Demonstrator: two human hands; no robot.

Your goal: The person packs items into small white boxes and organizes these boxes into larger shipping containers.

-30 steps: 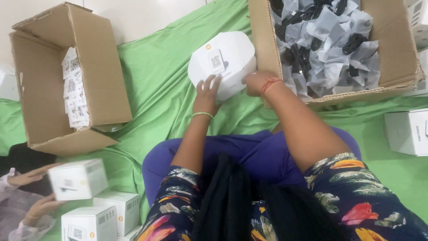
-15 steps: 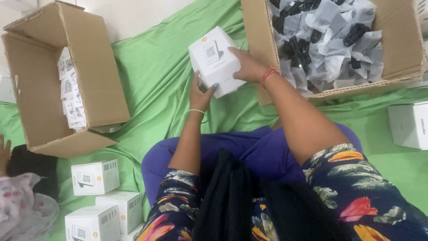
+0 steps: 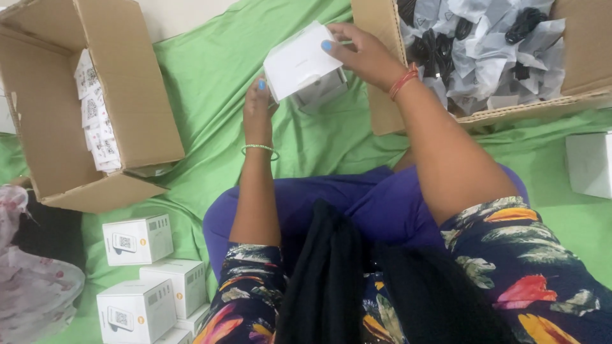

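Fingers (image 3: pixel 331 48) of our right hand (image 3: pixel 364 56) lie spread over the top flap of a small white box (image 3: pixel 305 64), thumb pressed on the flap, clamped on it. Our left hand (image 3: pixel 258 109) sits just below and to the left of the box, fingertips touching its lower left edge; whether those fingers pinch the box or only steady it, we cannot tell. The box is held tilted in the air above the green cloth (image 3: pixel 217 95), its open side facing down toward us, a pale insert showing inside.

Right of the box, nearly touching our right hand, stands a cardboard carton (image 3: pixel 382 76) filled with black cables in clear plastic bags (image 3: pixel 484 44). Well left of the box, a second cardboard carton (image 3: pixel 134 95) lies on its side on the cloth with small white printed packets (image 3: pixel 95 114) stacked inside. Below that carton, three closed white boxes (image 3: pixel 137 239) sit together. Another white box (image 3: pixel 590 165) stands far right of the held one, partly cut off.
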